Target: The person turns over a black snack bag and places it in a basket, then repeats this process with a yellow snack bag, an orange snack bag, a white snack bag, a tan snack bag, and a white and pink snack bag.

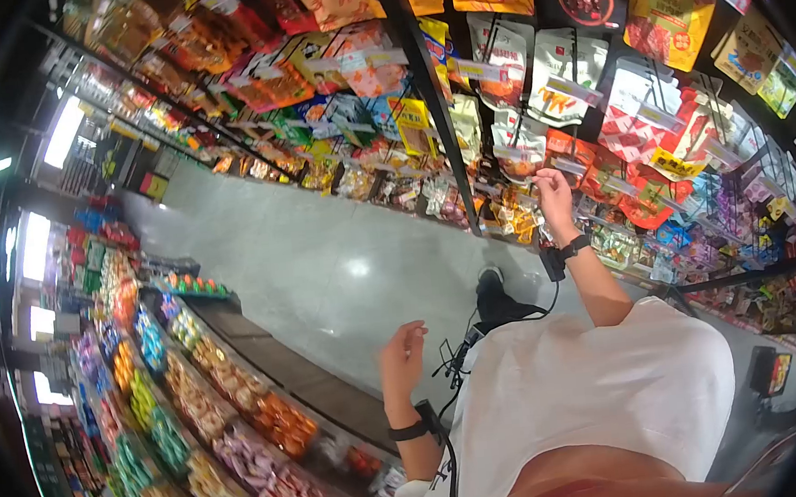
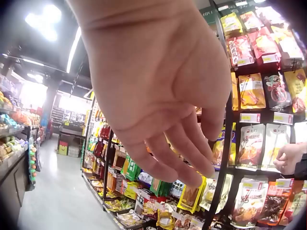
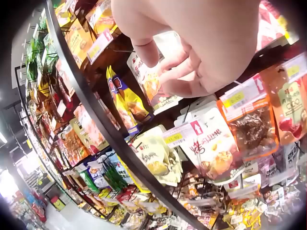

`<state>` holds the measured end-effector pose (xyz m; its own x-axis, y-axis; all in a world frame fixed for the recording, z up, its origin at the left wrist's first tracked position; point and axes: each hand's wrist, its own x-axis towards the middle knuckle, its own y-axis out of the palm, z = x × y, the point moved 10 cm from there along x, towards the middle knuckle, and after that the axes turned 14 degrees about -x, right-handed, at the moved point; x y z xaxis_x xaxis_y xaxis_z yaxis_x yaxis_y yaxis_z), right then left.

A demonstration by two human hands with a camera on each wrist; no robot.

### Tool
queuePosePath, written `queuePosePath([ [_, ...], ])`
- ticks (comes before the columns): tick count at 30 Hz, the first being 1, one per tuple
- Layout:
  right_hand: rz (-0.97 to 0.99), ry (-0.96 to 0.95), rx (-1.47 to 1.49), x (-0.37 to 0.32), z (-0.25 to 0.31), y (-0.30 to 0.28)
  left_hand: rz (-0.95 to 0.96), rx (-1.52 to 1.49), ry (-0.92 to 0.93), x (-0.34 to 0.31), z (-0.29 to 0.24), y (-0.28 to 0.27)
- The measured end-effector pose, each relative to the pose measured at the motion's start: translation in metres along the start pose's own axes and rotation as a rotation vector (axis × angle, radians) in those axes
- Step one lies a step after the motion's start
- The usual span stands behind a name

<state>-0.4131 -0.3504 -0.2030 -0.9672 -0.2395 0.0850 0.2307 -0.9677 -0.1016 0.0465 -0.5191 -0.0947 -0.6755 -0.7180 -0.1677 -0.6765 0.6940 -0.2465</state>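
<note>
In the head view my right hand (image 1: 557, 204) is raised before the hanging snack pouches, its fingers loosely bent with nothing seen in them. The right wrist view has this hand (image 3: 196, 52) in front of a white pouch (image 3: 148, 79); whether it touches the pouch is unclear. Below it hang another white pouch (image 3: 213, 148) and an orange-edged one (image 3: 254, 128). My left hand (image 1: 402, 357) hangs in the air over the aisle side, away from the goods. Its fingers (image 2: 182, 143) droop relaxed and empty in the left wrist view.
A black rack post (image 1: 426, 85) divides the hanging displays. Price tags (image 3: 180, 134) stick out on hooks before the pouches. Sloped bins of wrapped goods (image 1: 193, 399) line the other side of the grey aisle floor (image 1: 322, 246). A foot (image 1: 490, 276) stands near the rack.
</note>
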Motion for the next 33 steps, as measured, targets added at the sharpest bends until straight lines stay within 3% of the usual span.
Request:
queuePosePath([
  [6, -0.182, 0.08, -0.044, 0.118, 0.003, 0.049, 0.156, -0.041, 0.021, 0.135, -0.015, 0.0],
  [9, -0.295, 0.089, -0.309, 0.164, 0.023, 0.065, 0.199, 0.048, 0.043, 0.209, -0.041, -0.006],
  [11, -0.288, 0.024, -0.24, 0.206, -0.039, 0.075, 0.205, 0.066, 0.054, 0.24, -0.044, -0.018],
  [14, -0.298, -0.09, -0.208, 0.222, -0.043, 0.09, 0.227, -0.03, 0.081, 0.287, -0.039, -0.031],
  [18, -0.279, 0.175, 0.058, 0.214, -0.049, 0.101, 0.4, 0.031, 0.067, 0.345, -0.024, -0.035],
  [21, -0.39, -0.08, -0.318, 0.207, -0.031, 0.096, 0.578, 0.053, 0.097, 0.381, -0.027, -0.046],
  [24, -0.441, 0.25, -0.221, 0.166, -0.012, 0.102, 0.667, -0.001, 0.144, 0.423, -0.036, -0.066],
  [29, -0.406, 0.092, -0.205, 0.103, 0.041, 0.114, 0.683, 0.039, 0.104, 0.481, -0.028, -0.11],
  [33, -0.497, 0.184, -0.293, 0.052, 0.057, 0.101, 0.755, 0.04, 0.127, 0.505, -0.019, -0.12],
])
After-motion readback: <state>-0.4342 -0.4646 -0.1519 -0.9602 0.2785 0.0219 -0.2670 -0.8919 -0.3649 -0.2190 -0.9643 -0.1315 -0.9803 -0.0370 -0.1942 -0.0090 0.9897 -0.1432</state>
